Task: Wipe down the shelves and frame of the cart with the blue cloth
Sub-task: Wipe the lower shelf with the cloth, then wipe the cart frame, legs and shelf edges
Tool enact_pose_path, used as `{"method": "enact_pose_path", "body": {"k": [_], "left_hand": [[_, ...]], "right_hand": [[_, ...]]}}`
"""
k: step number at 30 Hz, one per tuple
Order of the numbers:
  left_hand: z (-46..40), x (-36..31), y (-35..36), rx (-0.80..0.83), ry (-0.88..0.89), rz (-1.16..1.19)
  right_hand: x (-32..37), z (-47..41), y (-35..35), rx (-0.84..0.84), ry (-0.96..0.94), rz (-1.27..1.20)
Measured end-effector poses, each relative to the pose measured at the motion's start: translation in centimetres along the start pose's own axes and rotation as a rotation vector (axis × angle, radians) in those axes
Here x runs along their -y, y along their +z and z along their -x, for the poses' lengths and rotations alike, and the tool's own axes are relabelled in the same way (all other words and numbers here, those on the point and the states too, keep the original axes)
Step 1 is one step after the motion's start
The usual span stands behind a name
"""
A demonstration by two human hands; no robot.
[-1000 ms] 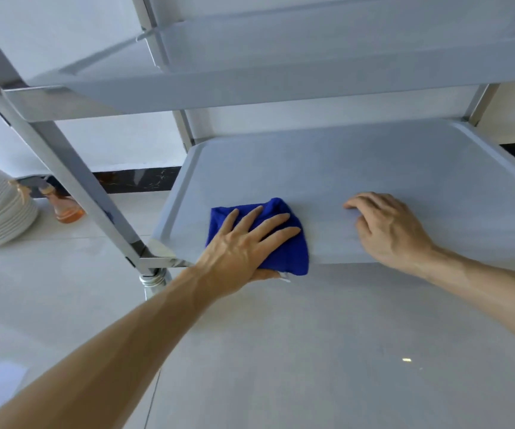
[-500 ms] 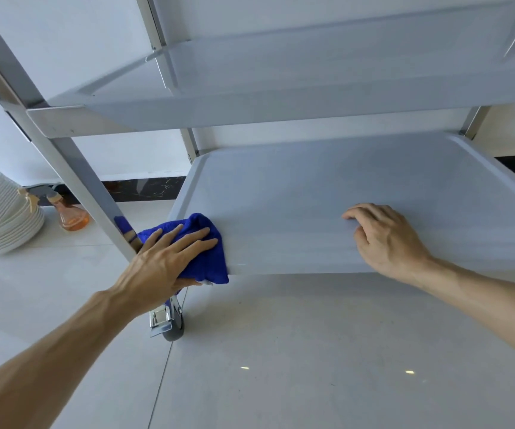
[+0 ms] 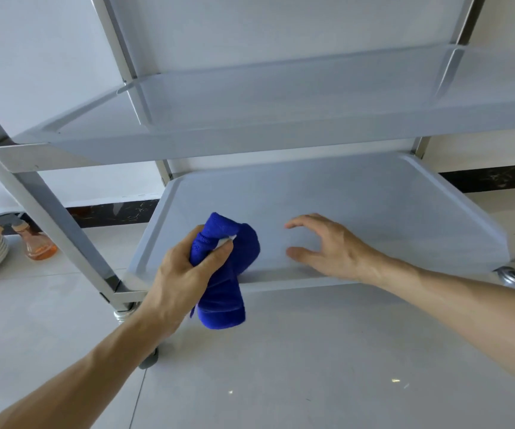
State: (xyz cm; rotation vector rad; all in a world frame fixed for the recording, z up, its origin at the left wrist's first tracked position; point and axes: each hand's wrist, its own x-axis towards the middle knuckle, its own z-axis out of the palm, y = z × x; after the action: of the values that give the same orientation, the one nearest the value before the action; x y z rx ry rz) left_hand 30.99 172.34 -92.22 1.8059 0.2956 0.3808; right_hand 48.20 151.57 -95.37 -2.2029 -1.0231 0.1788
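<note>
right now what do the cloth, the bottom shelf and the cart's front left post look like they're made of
Blue cloth: soft, fuzzy fabric, probably microfibre; it bunches and droops from the left hand.
Bottom shelf: matte pale grey with a raised moulded rim; plastic or coated metal, hard to say.
Front left post: shiny, square-edged and reflective, likely stainless steel.

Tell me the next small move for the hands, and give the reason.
Probably spread the blue cloth flat again: the left hand grips it bunched, hanging over the bottom shelf front edge, while the right hand hovers open beside it.
</note>
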Motion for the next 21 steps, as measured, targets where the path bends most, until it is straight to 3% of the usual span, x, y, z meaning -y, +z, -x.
{"method": "enact_pose_path", "body": {"k": [4,8,15,21], "left_hand": [[0.4,-1.7,2.0,0.151,-0.087,0.394],[0.1,-2.7,3.0,0.194,-0.066,0.43],[-1.4,-3.8,5.8,0.144,0.074,0.174],[-2.5,-7.0,13.2,0.318,0.255,-0.092]], "right_hand": [[2.2,0.2,-0.9,0.242,0.066,-0.361],[2.9,0.8,-1.8,0.338,0.125,-0.606],[2.4,4.6,-6.2,0.174,0.228,-0.874],[1.3,11.6,-13.6,-0.127,0.374,-0.843]]}}
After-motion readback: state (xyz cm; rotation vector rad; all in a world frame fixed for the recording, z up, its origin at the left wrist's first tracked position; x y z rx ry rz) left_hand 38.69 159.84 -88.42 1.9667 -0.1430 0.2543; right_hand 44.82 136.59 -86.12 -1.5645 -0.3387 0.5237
